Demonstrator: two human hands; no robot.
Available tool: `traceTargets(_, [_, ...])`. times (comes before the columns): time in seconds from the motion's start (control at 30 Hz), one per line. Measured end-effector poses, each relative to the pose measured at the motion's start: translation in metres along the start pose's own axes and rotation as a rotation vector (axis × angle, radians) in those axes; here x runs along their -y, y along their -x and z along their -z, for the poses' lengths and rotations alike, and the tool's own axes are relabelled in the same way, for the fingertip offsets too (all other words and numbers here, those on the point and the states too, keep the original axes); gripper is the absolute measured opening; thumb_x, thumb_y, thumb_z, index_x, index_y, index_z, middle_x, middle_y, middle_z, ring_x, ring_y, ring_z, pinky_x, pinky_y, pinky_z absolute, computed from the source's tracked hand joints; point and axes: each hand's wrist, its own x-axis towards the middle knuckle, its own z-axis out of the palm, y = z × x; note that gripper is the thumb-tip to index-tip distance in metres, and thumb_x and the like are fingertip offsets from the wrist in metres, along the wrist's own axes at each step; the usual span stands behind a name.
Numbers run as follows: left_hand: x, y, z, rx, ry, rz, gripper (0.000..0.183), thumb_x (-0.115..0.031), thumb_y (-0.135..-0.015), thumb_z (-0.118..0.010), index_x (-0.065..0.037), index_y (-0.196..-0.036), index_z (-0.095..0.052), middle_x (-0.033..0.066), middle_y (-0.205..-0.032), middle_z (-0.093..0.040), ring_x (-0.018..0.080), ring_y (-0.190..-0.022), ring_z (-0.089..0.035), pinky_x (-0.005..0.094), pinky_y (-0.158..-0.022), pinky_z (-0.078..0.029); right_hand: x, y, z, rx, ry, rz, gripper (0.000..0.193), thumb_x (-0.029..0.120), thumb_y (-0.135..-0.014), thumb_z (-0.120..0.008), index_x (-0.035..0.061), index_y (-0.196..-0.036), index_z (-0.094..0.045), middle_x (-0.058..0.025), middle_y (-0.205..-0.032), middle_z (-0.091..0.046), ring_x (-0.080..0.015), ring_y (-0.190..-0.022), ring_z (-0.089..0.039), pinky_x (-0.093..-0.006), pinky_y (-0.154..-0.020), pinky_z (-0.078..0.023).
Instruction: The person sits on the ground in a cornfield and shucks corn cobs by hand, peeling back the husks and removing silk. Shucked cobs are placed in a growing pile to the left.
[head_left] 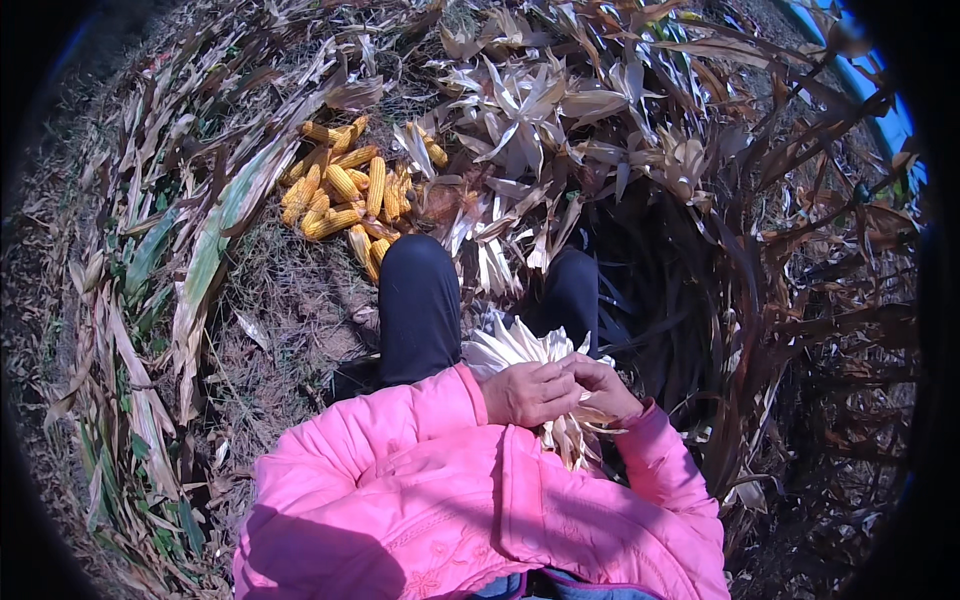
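Observation:
In front of my lap is a bundle of pale, dry corn husks [512, 345], fanned out beyond my hands and trailing back toward my jacket. My left hand [530, 394] is closed around its middle, fingers curled over the husks. Right against it, my right hand [606, 387] grips the same bundle from the other side, thumb and fingers close together. The fingertips of both hands meet and partly hide what lies between them. Beyond my left knee rests a pile of husked yellow corn cobs [342, 183] on the ground.
Loose pale husks [520, 110] lie heaped ahead, beyond my knees. Dry corn stalks and leaves [215, 235] curve along the left, and more brown stalks [745, 300] stand close on the right. A blue sheet-like thing [880, 90] shows at the far right. My dark-trousered knees [420, 300] are bent up.

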Motion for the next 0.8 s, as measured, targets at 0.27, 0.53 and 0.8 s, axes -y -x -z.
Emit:
traceTargets(0.27, [0.003,0.000,0.010,0.008,0.033,0.022,0.027,-0.007,-0.063,-0.059,0.002,-0.089,-0.056,0.0093,-0.085,-0.052,0.0210,-0.069,-0.056,0.0292,-0.056,-0.050,0.036,-0.014,-0.016,-0.168,0.361,0.056,0.036,0.010,-0.069,-0.074,0.0023,-0.101,-0.059,-0.0069,-0.082,-0.056,-0.0175,-0.077,-0.059,-0.0270,-0.065,-0.047])
traceTargets(0.53, [0.000,-0.004,0.021,0.098,-0.010,0.316,0.018,-0.017,-0.076,-0.062,-0.002,-0.083,-0.057,0.0074,-0.078,-0.049,0.0212,-0.071,-0.052,0.0334,-0.058,-0.045,0.042,-0.006,-0.014,-0.159,0.589,0.127,0.038,0.018,-0.071,-0.073,0.0012,-0.101,-0.058,-0.0102,-0.085,-0.058,-0.0219,-0.074,-0.062,-0.0298,-0.063,-0.050])
traceTargets(0.8, [0.000,0.004,0.017,0.260,0.038,0.264,0.011,-0.017,-0.077,-0.058,-0.007,-0.074,-0.054,0.0044,-0.068,-0.048,0.0201,-0.063,-0.053,0.0321,-0.052,-0.042,0.030,0.005,-0.027,-0.300,0.533,-0.008,0.036,0.019,-0.071,-0.074,0.0013,-0.098,-0.058,-0.0074,-0.075,-0.056,-0.0168,-0.062,-0.059,-0.0270,-0.056,-0.048])
